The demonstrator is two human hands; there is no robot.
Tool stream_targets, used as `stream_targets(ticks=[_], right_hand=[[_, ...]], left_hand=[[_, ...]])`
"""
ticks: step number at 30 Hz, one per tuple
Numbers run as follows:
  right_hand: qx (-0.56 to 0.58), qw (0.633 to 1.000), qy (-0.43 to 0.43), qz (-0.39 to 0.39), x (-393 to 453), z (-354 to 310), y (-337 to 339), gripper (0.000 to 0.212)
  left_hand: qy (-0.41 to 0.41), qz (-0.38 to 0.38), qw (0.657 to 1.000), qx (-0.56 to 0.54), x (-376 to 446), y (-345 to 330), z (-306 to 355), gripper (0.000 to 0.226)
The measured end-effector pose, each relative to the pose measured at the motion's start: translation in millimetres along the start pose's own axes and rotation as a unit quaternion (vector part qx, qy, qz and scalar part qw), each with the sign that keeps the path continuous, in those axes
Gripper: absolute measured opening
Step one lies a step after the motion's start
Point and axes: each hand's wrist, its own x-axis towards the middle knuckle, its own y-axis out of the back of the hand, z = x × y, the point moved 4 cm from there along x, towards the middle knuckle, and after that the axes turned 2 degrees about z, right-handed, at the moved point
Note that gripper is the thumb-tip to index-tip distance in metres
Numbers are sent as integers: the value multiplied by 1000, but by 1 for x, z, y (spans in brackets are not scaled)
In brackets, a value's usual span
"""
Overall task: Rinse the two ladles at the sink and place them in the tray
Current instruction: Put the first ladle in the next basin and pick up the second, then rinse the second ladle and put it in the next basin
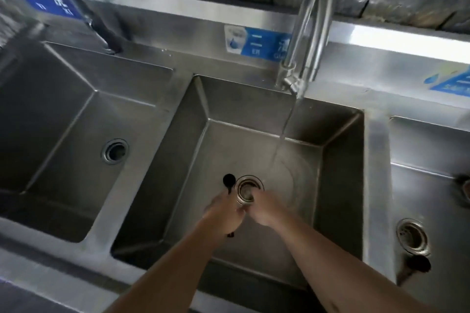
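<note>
At lower centre, the left hand [223, 213] is closed on a dark ladle [229, 180]; the right hand's [264, 208] grip cannot be told. The ladle is best shifted right, under the water stream [284, 132].

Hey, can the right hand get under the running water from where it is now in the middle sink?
Probably yes. The right hand is low in the middle steel basin, and the stream of water from the chrome tap falls just beyond it and to the right. Nothing lies between them; the drain is beside the path.
</note>
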Motion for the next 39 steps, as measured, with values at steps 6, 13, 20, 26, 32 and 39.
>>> stream_targets(ticks=[6,13,20,26,32,39], right_hand=[[80,993,-82,-4,76,-1,-70,12],[103,988,-108,43,122,11,-106,26],[189,971,-133,62,113,13,-90,19],[432,872,-201,111,59,24,-33,26],[578,771,-238,122,22,34,9,9],[543,799,-227,122,12,43,28,15]], left_hand=[[27,-47,998,-21,69,-38,-67,33],[102,-30,985,-132,125,-68,-105,25],[86,-34,973,-212,128,-63,-98,10],[58,-96,922,-371,95,-29,-30,6],[96,-127,859,-487,93,-9,33,10],[137,-123,848,-498,122,-24,69,15]])
